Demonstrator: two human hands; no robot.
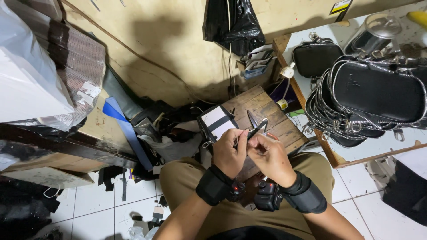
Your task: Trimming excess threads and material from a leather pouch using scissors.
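My left hand (228, 153) grips a small black pouch (215, 123) with white panels, held over my lap. My right hand (268, 156) pinches a thin black strip or zipper piece (256, 130) that runs from the pouch toward a metal tool. Both hands are close together, fingers curled, above a small wooden board (267, 111). A pair of scissors (252, 118) lies on the board just beyond my fingers. Black wrist bands with small devices sit on both forearms.
A stack of finished black zippered pouches (373, 95) lies on a white-topped table at the right. A black plastic bag (231, 22) hangs on the wall. Dark scraps and a blue strap (126, 129) are heaped on the left; white floor tiles show below.
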